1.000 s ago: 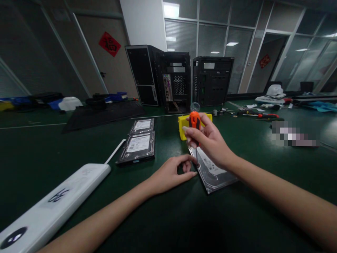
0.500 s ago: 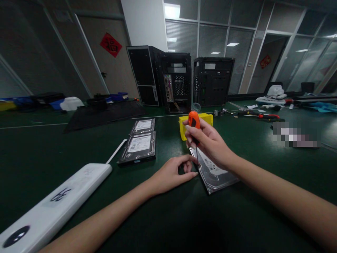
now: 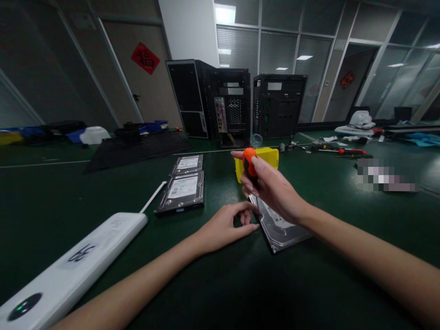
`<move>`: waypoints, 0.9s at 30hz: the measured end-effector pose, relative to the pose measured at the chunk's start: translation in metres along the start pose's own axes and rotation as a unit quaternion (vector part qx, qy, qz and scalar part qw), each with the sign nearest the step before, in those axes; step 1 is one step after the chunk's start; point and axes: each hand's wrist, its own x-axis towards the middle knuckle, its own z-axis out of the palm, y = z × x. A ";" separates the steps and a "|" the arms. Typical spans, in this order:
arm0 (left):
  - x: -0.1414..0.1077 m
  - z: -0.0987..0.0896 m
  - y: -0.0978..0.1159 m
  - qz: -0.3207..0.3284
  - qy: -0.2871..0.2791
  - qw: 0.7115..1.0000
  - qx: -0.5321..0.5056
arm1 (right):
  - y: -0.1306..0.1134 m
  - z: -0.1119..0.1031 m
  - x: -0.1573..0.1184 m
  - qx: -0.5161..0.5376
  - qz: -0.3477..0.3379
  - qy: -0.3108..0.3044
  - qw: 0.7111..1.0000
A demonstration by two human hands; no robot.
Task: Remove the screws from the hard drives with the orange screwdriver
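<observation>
An orange-and-black screwdriver is in my right hand, its fingers wrapped round the handle and the index finger stretched out to the left. The thin shaft points down at the left edge of a hard drive, which lies on the table partly under that hand. My left hand rests beside this edge. Its index fingertip lies at the drive by the shaft's tip, its thumb stands apart along the edge, and the other fingers curl loosely. The screwdriver's tip and any screw under it are too small to make out.
Two more hard drives lie to the left, near a long white device with a thin white arm. A yellow bin sits behind my right hand. Black computer cases stand at the back. Hand tools lie at right.
My right hand has turned on the screwdriver handle, and its index finger now stretches out to the left. The left hand and the hard drive stay in place.
</observation>
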 end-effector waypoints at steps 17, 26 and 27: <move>0.000 0.000 0.001 -0.004 -0.006 1.000 0.003 | 0.004 -0.007 0.003 0.010 -0.009 0.022 1.000; -0.001 0.000 0.002 0.001 -0.001 1.000 0.001 | 0.003 -0.007 0.003 0.032 -0.002 -0.015 0.999; -0.001 0.000 0.001 0.001 0.000 1.000 0.002 | 0.003 -0.008 0.003 0.032 -0.004 -0.013 0.999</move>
